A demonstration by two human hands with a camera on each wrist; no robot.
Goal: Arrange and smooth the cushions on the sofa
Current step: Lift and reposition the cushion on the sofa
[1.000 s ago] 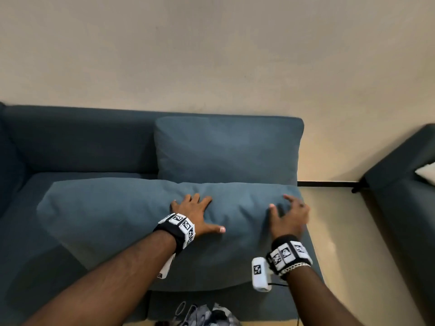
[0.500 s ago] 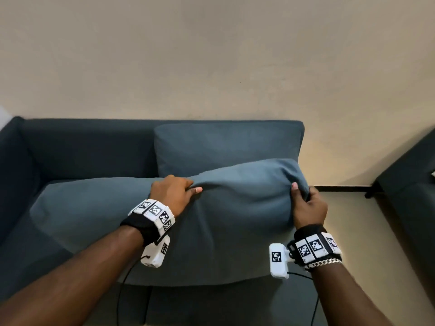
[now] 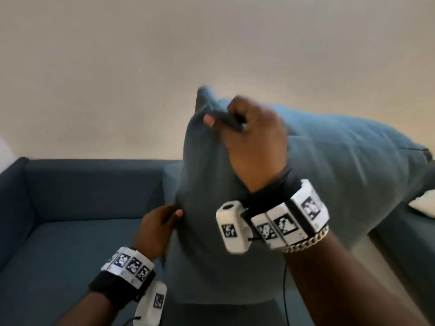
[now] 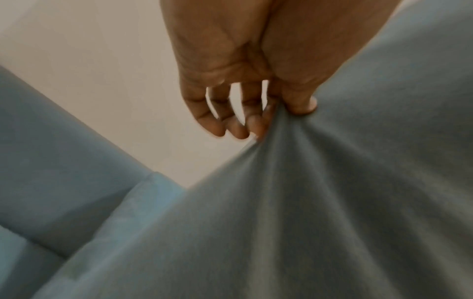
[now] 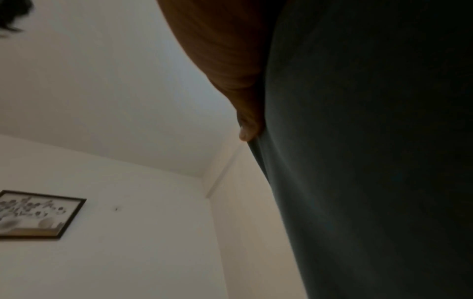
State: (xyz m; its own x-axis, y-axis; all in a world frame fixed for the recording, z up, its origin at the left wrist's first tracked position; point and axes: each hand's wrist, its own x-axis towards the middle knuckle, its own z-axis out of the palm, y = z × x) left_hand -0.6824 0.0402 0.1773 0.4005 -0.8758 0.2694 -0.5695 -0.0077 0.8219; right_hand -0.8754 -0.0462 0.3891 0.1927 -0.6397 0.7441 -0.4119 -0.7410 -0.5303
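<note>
Beige wall (image 3: 117, 78) rose behind the dark blue fabric sofa (image 3: 70, 243). Above its seat hung the large blue-grey fabric cushion (image 3: 341, 172): right hand (image 3: 254, 140) clenched its 12 o'clock corner, left hand (image 3: 156, 229) pinched its 9 o'clock edge.

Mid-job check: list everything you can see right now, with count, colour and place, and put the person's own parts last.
Lifted cushion: one, blue-grey, held up above the sofa seat, upper corner bunched.
Back cushion: one, blue-grey, against the sofa back, mostly hidden behind the lifted cushion.
Sofa: one, dark blue, seat, back and left arm in view below.
Second seat: one, dark blue, far right edge, with a white item on it; too cropped to name.
Framed picture: one, dark frame, on the pale wall.
Wall: pale beige, behind the sofa.
Wrist bands with markers: two, black and white, one on each wrist.
Left hand: pinches the cushion's lower left edge.
Right hand: grips the cushion's top corner.
</note>
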